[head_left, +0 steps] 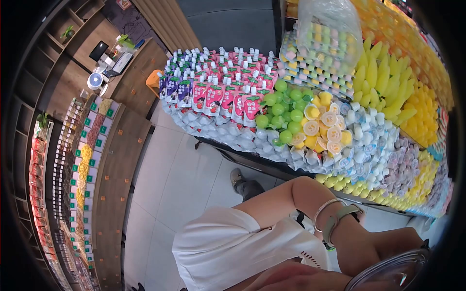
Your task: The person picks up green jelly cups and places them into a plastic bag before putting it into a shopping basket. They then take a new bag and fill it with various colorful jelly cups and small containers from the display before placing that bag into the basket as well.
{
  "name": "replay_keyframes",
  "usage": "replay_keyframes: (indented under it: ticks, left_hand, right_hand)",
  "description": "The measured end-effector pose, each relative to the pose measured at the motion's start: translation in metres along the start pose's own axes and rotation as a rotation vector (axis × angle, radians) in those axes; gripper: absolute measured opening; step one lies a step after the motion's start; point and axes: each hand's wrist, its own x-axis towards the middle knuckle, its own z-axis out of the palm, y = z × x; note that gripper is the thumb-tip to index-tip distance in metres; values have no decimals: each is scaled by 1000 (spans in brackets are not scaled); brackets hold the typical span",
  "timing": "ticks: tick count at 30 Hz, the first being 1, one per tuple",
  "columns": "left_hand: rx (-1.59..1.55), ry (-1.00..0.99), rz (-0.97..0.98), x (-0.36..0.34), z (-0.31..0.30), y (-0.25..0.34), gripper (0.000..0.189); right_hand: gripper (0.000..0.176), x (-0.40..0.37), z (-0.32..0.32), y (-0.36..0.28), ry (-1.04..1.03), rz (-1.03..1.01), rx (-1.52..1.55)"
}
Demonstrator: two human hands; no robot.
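My left hand (371,247), with a pale bracelet (318,213) and a green-strapped watch (335,223) at its wrist, reaches toward the lower right from a white sleeve (208,237). Its fingers are hidden at the frame's edge. Beside that hand is the rim of a clear round lens, like eyeglasses (388,274); whether it is gripped cannot be seen. A blurred patch of skin (301,281) lies along the bottom edge, too unclear to name. I see no clear sign of my right hand.
Past my arm stands a display heaped with pink pouches (213,99), green balls (279,109), small cups (335,133) and yellow banana shapes (383,75). A shoe (236,178) rests on the tiled floor (179,179). Wooden shelving with goods (114,194) lines the left.
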Motion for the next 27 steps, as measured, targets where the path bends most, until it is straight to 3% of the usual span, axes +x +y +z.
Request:
replay_keyframes:
  ticks: [20, 27]
  left_hand:
    - [-12, 197, -109, -9, 20, 9, 33]
    - [-56, -30, 176, 3, 19, 20, 36]
  right_hand:
    - [28, 5, 0, -3, 2, -24, -38]
    - [28, 9, -1, -4, -19, -29, -58]
